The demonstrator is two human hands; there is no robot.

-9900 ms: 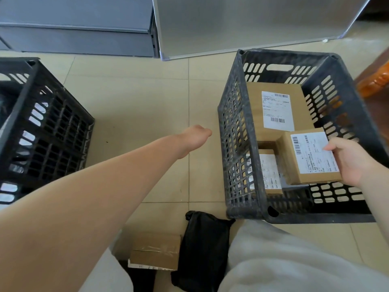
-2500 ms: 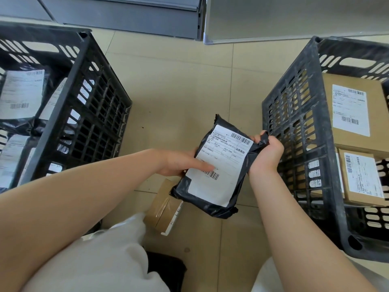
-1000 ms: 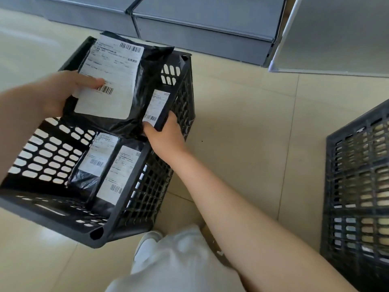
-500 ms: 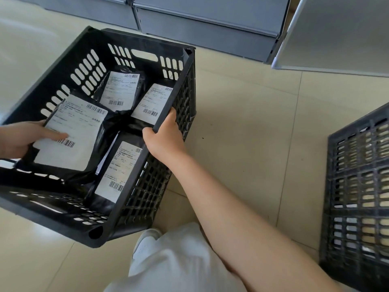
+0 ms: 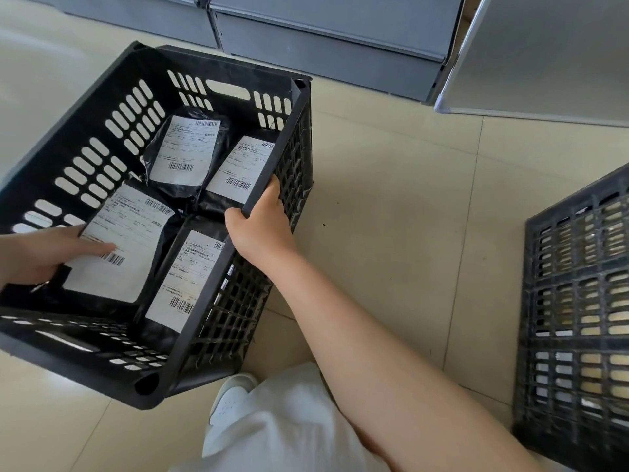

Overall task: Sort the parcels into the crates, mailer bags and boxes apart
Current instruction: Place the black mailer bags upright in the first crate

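Note:
A black slatted crate [image 5: 102, 137] on my left holds several black mailer bags with white labels. My left hand [image 5: 41, 255] reaches inside it and grips the near-left mailer bag [image 5: 126, 247], thumb on its label; the bag lies low in the crate. My right hand [image 5: 258, 226] clasps the crate's right rim [image 5: 269, 165], fingers hooked over the edge. Two mailer bags [image 5: 185, 149] lie at the far end and another mailer bag [image 5: 185, 281] lies at the near right. A second black crate [image 5: 575, 301] stands at the right edge; tan boxes show through its slats.
Grey metal cabinets [image 5: 323, 39] run along the back, with a leaning metal panel [image 5: 544, 56] at the far right. Beige tiled floor [image 5: 391, 206] lies between the two crates. My white-trousered knee [image 5: 282, 420] and a white shoe [image 5: 231, 393] sit at the bottom centre.
My left hand has lowered the mailer bag from above the left crate down into its near-left corner. My right hand has stayed on the crate's right rim.

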